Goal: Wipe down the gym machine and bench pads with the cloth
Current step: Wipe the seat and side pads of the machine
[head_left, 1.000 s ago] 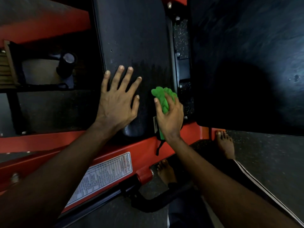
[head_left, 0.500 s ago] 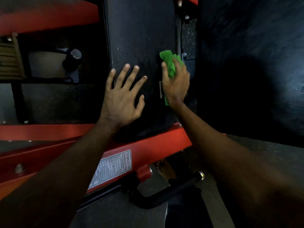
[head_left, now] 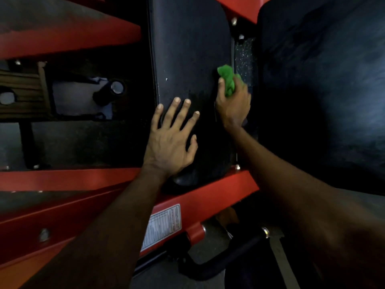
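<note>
Step in hand, as judged: wiping the right edge of the narrow black pad [head_left: 187,49]. To do it well, press the green cloth [head_left: 228,80] flatter against the vinyl rather than bunched. Run it in long overlapping strokes along the edge from far end to near end. Wrap it over the rounded side into the gap toward the wide black pad [head_left: 323,80], where grime likely collects; the speckled plate [head_left: 243,57] in that gap looks dusty. Brace with the other hand so the pad does not rock. Hands: the right hand [head_left: 233,105] is curled round the cloth, thumb on the pad side, and the wad sticks out beyond the fingers. It sits at the pad's right edge, roughly midway along its length. The left hand [head_left: 170,140] is spread wide, fingers straight and apart, palm flat on the pad near its near-left corner, holding nothing. The red frame [head_left: 208,197] under the pad's near end carries a white label [head_left: 164,226]; its text is too small to read. Neither hand touches the wide pad.
</note>
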{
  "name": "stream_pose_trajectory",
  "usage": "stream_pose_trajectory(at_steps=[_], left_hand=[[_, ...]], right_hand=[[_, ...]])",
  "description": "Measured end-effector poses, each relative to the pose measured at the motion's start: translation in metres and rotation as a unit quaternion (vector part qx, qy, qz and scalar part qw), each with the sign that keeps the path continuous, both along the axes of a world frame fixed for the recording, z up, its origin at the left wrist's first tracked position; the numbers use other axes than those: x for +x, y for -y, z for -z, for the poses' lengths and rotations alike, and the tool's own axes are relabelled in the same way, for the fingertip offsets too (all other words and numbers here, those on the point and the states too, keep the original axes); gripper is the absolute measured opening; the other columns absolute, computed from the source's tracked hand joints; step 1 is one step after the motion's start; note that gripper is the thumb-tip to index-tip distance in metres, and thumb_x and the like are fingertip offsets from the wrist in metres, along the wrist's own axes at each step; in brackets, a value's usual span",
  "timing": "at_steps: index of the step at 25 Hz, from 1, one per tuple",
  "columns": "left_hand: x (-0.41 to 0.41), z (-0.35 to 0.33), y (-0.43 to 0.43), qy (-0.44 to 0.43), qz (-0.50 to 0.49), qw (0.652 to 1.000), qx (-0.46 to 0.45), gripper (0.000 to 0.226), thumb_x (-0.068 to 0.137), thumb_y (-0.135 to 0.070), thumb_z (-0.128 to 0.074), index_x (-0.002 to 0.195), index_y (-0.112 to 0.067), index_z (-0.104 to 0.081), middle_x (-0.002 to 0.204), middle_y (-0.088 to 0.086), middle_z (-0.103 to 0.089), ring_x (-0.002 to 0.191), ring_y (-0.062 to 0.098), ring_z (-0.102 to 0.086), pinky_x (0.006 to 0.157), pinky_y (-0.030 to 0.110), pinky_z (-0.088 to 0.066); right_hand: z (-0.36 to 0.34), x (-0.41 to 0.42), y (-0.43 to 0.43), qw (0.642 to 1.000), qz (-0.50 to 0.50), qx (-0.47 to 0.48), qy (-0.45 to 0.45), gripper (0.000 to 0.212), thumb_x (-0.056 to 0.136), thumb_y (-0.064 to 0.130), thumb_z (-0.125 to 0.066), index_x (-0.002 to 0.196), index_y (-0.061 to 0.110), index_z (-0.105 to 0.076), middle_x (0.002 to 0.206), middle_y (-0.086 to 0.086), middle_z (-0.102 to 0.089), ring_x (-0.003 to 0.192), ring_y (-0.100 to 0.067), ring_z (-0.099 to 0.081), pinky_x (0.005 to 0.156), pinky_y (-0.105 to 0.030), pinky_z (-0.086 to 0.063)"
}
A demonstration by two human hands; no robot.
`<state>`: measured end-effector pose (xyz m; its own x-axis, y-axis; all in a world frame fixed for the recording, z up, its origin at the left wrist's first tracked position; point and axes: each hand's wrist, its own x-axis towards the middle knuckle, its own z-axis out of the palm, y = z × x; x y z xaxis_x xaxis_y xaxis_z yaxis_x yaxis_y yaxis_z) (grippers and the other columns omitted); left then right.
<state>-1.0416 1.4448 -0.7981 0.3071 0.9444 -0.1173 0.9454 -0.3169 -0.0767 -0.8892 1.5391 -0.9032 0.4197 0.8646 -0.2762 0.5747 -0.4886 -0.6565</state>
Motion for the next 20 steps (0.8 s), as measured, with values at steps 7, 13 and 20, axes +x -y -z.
stream_pose_trajectory(at_steps=[7, 13, 20], left_hand=[[-0.002, 0.0, 0.001, 0.016, -0.008, 1.0, -0.008, 0.06, 0.093, -0.042, -0.045, 0.15, -0.022, -0.045, 0.163, 0.008, -0.028, 0.153, 0.027, -0.017, 0.123, 0.05, -0.005], [-0.002, -0.003, 0.0, 0.028, -0.015, 0.999, -0.019, 0.06, 0.093, -0.042, -0.047, 0.15, -0.021, -0.045, 0.163, 0.007, -0.028, 0.153, 0.026, -0.018, 0.123, 0.049, -0.004], [0.001, -0.002, 0.0, 0.019, -0.019, 0.999, -0.018, 0.059, 0.094, -0.039, -0.048, 0.149, -0.018, -0.046, 0.163, 0.01, -0.026, 0.153, 0.028, -0.017, 0.123, 0.048, -0.005]], right_hand=[[-0.003, -0.004, 0.019, 1.0, -0.002, 0.022, -0.009, 0.053, 0.095, 0.054, -0.055, 0.136, 0.02, -0.06, 0.137, -0.006, -0.061, 0.119, -0.033, -0.059, 0.099, -0.041, -0.045], [-0.012, -0.001, 0.052, 0.992, -0.106, 0.064, 0.002, 0.053, 0.095, 0.051, -0.053, 0.133, 0.015, -0.061, 0.139, -0.009, -0.059, 0.119, -0.035, -0.059, 0.1, -0.047, -0.048], [-0.019, -0.026, -0.094, 0.986, -0.127, 0.104, -0.004, 0.056, 0.095, 0.054, -0.049, 0.136, 0.018, -0.06, 0.139, -0.006, -0.06, 0.123, -0.031, -0.057, 0.103, -0.042, -0.044]])
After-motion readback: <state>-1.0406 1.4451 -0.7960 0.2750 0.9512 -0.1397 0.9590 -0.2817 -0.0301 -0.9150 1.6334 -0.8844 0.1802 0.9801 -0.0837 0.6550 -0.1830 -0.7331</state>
